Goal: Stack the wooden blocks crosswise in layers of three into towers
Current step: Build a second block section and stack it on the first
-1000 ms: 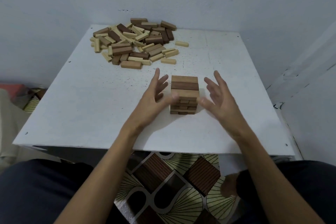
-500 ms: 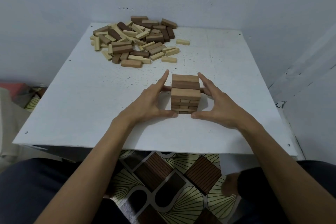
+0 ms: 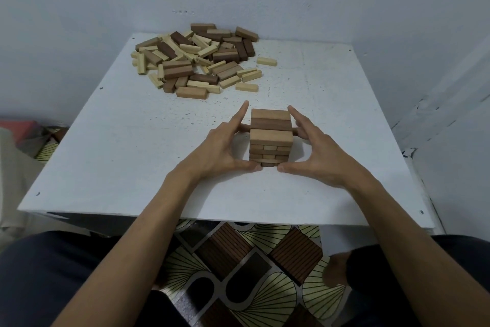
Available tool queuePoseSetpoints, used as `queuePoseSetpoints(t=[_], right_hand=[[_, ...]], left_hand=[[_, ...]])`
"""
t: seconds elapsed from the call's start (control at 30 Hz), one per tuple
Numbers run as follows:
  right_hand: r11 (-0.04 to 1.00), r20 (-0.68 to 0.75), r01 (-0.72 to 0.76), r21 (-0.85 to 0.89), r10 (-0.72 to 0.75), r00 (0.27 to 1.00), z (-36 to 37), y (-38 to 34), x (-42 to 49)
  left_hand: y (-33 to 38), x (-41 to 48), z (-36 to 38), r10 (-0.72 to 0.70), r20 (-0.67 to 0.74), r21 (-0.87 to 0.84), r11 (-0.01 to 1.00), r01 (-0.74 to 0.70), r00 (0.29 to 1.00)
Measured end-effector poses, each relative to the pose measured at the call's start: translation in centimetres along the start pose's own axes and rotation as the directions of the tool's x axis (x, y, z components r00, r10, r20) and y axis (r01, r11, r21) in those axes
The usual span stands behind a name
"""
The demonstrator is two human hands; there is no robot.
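A tower (image 3: 270,137) of wooden blocks, several crosswise layers high, stands near the middle of the white table (image 3: 119,162). My left hand (image 3: 225,149) lies against its left side with straight fingers, thumb at the base. My right hand (image 3: 314,151) mirrors it on the right side, fingers straight, thumb tip at the bottom layer. A heap of loose light and dark blocks (image 3: 196,58) lies at the table's far left.
A single light block (image 3: 266,61) lies apart, right of the heap. Walls close in behind and to the right of the table. My knees and a patterned floor mat (image 3: 238,273) are below the near edge.
Both hands came in from hovering beside the tower and now press its two sides, thumbs meeting at its base. The tower looks squared up.
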State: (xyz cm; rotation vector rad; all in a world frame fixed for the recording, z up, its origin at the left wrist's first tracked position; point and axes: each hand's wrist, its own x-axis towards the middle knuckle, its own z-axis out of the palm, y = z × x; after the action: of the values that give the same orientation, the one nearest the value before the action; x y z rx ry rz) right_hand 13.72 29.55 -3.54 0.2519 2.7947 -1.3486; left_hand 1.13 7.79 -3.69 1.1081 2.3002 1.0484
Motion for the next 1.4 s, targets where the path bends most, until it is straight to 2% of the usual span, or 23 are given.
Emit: queuePoseSetpoints(t=[0.3, 0.6, 1.23, 1.4], right_hand=[[0.995, -0.009, -0.016, 0.103, 0.017, 1.000, -0.3, -0.9, -0.3], [0.988, -0.011, -0.011, 0.152, 0.013, 1.000, -0.5, -1.3, -0.5], [0.989, 0.000, -0.022, 0.148, 0.023, 1.000, -0.5, -1.5, -0.5], [0.990, 0.053, -0.024, 0.138, 0.016, 0.998, -1.1, -1.2, -0.5]], left_hand=[[0.1, 0.1, -0.2, 0.017, -0.004, -0.136, 0.991, -0.018, 1.000], [-0.3, 0.5, 0.1, 0.028, -0.010, -0.192, 0.981, -0.030, 1.000], [-0.4, 0.7, 0.3, 0.048, -0.019, -0.200, 0.978, -0.051, 0.999], [-0.3, 0.3, 0.2, 0.030, 0.002, -0.162, 0.986, -0.030, 1.000]])
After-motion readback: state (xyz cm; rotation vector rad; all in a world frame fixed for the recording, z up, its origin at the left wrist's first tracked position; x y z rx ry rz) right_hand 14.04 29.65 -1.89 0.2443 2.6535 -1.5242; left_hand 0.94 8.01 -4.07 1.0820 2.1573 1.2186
